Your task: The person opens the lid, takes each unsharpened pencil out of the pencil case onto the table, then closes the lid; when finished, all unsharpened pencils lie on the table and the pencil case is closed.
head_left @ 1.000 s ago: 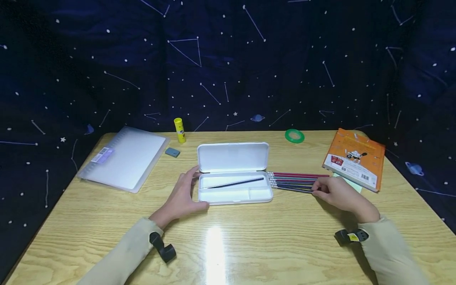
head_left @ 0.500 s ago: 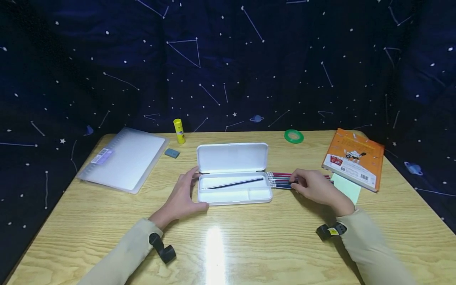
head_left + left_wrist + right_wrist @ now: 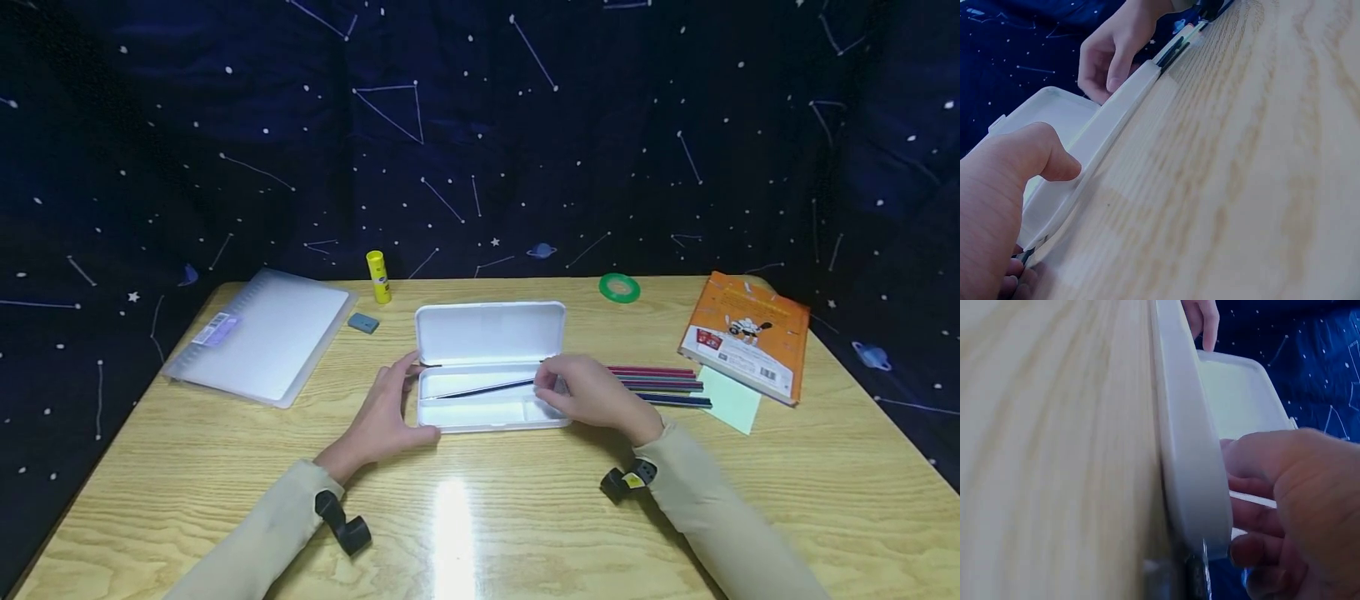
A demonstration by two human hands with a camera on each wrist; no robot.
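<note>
A white pencil case point(image 3: 465, 418) stands on the table with its lid point(image 3: 489, 333) raised. My left hand point(image 3: 378, 417) holds its left end, the thumb against the front wall and the fingers behind, as the left wrist view also shows. One dark pencil point(image 3: 480, 389) lies slantwise in the long compartment. My right hand point(image 3: 592, 392) reaches over the case's right end, with curled thumb and fingertips pinching the pencil's right end, which they hide. More pencils point(image 3: 667, 385) lie in a row on the table right of the case; the hand covers their left ends.
At the back left are a clear-covered notebook point(image 3: 262, 333), a grey eraser point(image 3: 363, 322) and a yellow glue stick point(image 3: 378, 277). At the right lie a green tape roll point(image 3: 619, 287), an orange book point(image 3: 746, 333) and a pale green paper point(image 3: 727, 400).
My right hand has moved left from the tips of the pencil row, over the row, to the pencil in the case. My left hand and the case stay in place.
</note>
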